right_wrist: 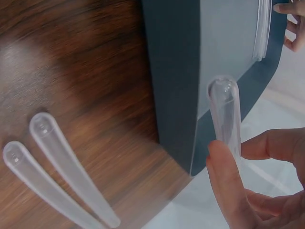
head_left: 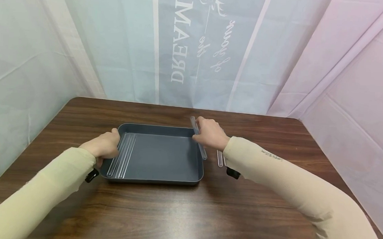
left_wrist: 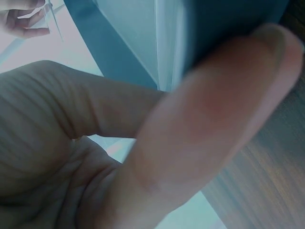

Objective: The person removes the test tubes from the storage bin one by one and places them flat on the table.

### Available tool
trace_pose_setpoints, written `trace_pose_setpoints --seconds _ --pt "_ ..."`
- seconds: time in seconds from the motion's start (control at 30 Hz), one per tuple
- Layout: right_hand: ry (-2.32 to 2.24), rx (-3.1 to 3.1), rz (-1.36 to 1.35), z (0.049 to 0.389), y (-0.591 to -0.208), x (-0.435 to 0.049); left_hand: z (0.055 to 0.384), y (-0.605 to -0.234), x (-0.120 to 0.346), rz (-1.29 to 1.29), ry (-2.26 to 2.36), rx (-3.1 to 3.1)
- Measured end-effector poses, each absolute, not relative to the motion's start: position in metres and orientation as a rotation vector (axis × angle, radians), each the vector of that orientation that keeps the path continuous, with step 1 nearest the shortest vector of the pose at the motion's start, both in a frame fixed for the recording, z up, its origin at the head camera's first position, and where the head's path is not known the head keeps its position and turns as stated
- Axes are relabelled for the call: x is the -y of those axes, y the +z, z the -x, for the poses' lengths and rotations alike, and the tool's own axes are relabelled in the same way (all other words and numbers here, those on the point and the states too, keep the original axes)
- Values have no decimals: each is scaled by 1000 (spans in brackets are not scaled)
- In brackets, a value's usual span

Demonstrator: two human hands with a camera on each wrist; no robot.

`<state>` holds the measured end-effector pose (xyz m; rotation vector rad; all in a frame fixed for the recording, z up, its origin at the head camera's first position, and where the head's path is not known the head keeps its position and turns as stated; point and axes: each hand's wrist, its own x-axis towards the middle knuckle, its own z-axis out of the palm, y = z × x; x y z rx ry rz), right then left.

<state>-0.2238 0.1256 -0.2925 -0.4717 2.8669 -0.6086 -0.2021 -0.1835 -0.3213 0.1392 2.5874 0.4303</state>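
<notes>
My right hand [head_left: 211,134] pinches a clear test tube [head_left: 203,151] between thumb and fingers, holding it tilted above the right rim of a dark grey tray [head_left: 166,158]. The rounded end of this tube shows plainly in the right wrist view. At the tray's left side, my left hand [head_left: 105,146] grips the rim; its thumb and a finger close around the wall in the left wrist view. Several clear test tubes [head_left: 129,156] lie side by side along the left inside of the tray. Two more test tubes [right_wrist: 71,167] lie on the table right of the tray, partly hidden by my right hand in the head view.
The tray stands on a dark brown wooden table [head_left: 160,211]. Pale cloth hangs behind the table [head_left: 126,58] and at both sides. A small black device [head_left: 232,173] sits at my right wrist, and another [head_left: 92,175] at my left.
</notes>
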Motion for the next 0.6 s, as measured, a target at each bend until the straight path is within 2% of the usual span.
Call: trace_pose_setpoints --seconds 0.6 --pt "-646 -2861 383 222 -300 -158 204 -322 184 -166 415 -2588"
